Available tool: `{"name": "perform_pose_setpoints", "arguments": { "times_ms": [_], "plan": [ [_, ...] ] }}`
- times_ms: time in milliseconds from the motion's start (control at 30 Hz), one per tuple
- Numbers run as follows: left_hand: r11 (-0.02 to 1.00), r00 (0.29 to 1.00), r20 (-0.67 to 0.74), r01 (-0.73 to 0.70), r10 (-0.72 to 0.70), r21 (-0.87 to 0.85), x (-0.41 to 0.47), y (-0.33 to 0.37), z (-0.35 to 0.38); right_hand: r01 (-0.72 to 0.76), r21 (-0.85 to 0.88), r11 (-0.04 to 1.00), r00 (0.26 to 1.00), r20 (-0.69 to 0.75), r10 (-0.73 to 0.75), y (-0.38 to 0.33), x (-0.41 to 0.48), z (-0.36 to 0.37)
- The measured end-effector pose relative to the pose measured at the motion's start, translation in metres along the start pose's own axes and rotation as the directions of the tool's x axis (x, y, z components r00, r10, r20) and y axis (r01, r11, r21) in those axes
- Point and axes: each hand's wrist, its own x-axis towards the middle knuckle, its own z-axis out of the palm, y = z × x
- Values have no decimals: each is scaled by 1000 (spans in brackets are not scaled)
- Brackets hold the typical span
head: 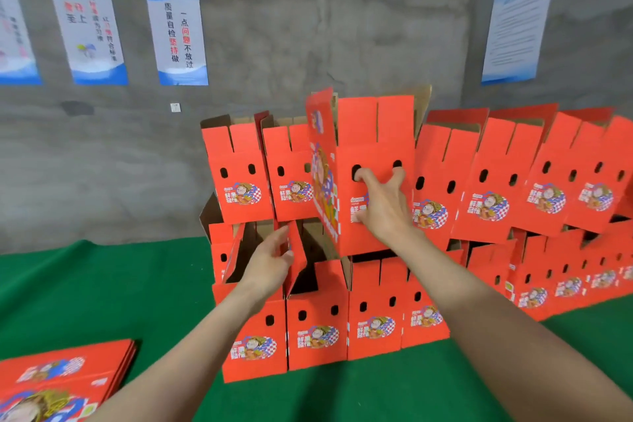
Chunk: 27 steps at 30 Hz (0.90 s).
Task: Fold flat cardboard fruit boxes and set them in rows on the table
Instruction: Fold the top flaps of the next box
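wall: bare grey concrete wall, far side, seams visible
posters: four blue-white posters far left, one blue-bordered notice far right
switch: small white plate
tabletop: green cloth tabletop

Green table: folded boxes, flat stack

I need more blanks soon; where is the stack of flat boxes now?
The stack of flat boxes lies at the lower left of the head view, on the green table, left of the folded boxes.
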Motion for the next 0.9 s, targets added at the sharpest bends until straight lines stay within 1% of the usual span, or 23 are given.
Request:
{"name": "perform_pose_setpoints", "arguments": {
  "times_ms": [33,100,133,200,300,367,400,433,467,500,533,567,600,633,667,700,733,767,833,900],
  "plan": [
    [999,1000,-4,-8,8,35,7,-7,2,-30,11,999,1000,8,30,7,9,6],
    [987,1000,2,2,-3,158,23,-21,7,-83,41,996,996,21,82,19,22,21],
    [975,1000,14,-2,-2,224,31,-28,10,-93,45,995,995,28,92,24,25,30],
    [956,997,71,-38,18,292,48,-36,23,-86,36,996,996,36,85,31,28,48],
    [959,986,161,-76,32,273,72,-32,50,-111,-27,993,994,0,111,35,27,68],
    [973,973,230,-69,18,219,86,-28,64,-126,-66,990,988,-97,119,33,22,77],
    [980,969,246,-63,14,190,92,-28,69,-95,-57,994,979,-186,83,30,17,82],
    [985,970,242,-51,10,163,95,-30,73,-15,-39,999,957,-289,3,26,12,87],
    [989,973,229,-42,9,140,97,-34,74,99,-46,994,922,-371,-109,21,8,91],
    [991,978,210,-46,18,129,97,-37,75,221,-89,971,884,-403,-238,15,6,97],
    [988,982,185,-64,38,139,96,-39,75,328,-158,931,861,-355,-364,10,6,102],
    [983,985,165,-82,54,167,95,-41,75,408,-222,886,859,-235,-455,5,9,105],
    [980,985,161,-89,61,180,96,-41,74,440,-267,857,877,-80,-475,3,15,108],
    [984,982,181,-80,51,157,96,-39,72,419,-334,844,903,57,-426,5,22,112],
    [987,974,220,-83,51,141,96,-38,69,382,-427,819,923,131,-362,8,29,114],
    [986,966,253,-85,46,145,94,-37,65,357,-513,781,934,166,-318,10,32,117],
    [981,964,262,-89,42,171,92,-37,59,341,-559,756,940,180,-290,12,34,119],
    [979,970,239,-84,38,188,91,-39,53,334,-572,750,943,188,-276,13,33,121],
    [986,992,123,-17,-3,163,86,-44,35,324,-574,752,946,201,-254,11,31,122],
    [991,999,20,31,-34,134,74,-45,14,319,-583,747,947,215,-237,7,28,118]
  ]
}}
